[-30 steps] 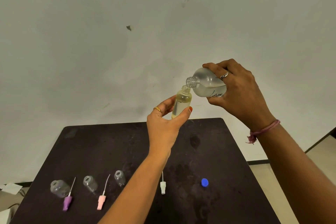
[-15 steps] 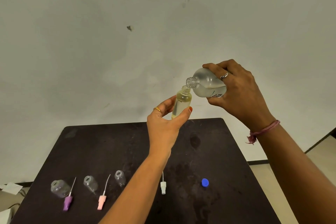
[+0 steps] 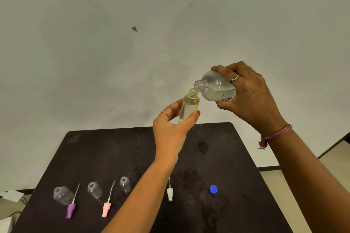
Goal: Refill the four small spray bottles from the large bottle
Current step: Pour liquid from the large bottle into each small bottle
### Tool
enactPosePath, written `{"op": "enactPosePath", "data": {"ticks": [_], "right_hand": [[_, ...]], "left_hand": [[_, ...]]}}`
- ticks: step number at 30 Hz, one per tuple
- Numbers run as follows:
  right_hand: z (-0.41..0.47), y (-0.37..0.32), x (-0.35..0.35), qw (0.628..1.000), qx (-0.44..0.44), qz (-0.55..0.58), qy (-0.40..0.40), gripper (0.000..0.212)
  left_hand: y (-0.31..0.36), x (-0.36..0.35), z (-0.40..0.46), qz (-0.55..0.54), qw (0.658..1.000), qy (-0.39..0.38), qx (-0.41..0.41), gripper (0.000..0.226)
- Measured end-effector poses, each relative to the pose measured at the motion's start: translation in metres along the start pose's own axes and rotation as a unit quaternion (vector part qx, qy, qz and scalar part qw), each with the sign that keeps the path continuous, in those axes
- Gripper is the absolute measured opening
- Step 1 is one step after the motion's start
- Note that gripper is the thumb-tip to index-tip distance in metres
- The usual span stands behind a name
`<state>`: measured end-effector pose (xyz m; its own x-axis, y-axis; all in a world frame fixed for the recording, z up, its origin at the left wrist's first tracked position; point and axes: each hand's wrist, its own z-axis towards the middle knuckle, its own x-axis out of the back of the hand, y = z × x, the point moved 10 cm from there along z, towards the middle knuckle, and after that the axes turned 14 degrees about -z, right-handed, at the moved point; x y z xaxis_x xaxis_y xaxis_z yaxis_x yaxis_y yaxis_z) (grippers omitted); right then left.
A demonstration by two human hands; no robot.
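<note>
My left hand (image 3: 170,128) holds a small clear spray bottle (image 3: 189,107) upright above the black table (image 3: 132,153); yellowish liquid fills it almost to the neck. My right hand (image 3: 250,98) grips the large clear bottle (image 3: 216,89), tipped sideways with its open mouth right over the small bottle's neck. Three empty small bottles (image 3: 63,195) (image 3: 94,191) (image 3: 125,184) stand uncapped at the table's front left. Beside them lie a purple spray head (image 3: 71,209), a pink spray head (image 3: 106,208) and a white spray head (image 3: 170,194).
A blue cap (image 3: 213,189) lies on the table at the front right. A pale wall rises behind the table. Floor shows on the right, and white paper (image 3: 11,195) lies on the floor at the left.
</note>
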<state>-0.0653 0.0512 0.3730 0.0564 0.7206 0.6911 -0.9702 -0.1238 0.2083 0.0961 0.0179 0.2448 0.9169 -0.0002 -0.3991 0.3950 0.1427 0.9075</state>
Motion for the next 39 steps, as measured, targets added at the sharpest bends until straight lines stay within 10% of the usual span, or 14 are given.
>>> {"op": "enactPosePath", "data": {"ticks": [39], "right_hand": [[-0.004,-0.001,-0.01,1.0,-0.022,0.012,-0.003,0.073]], "left_hand": [[-0.007,0.001,0.004,-0.012,1.0,0.001,0.007,0.043]]}}
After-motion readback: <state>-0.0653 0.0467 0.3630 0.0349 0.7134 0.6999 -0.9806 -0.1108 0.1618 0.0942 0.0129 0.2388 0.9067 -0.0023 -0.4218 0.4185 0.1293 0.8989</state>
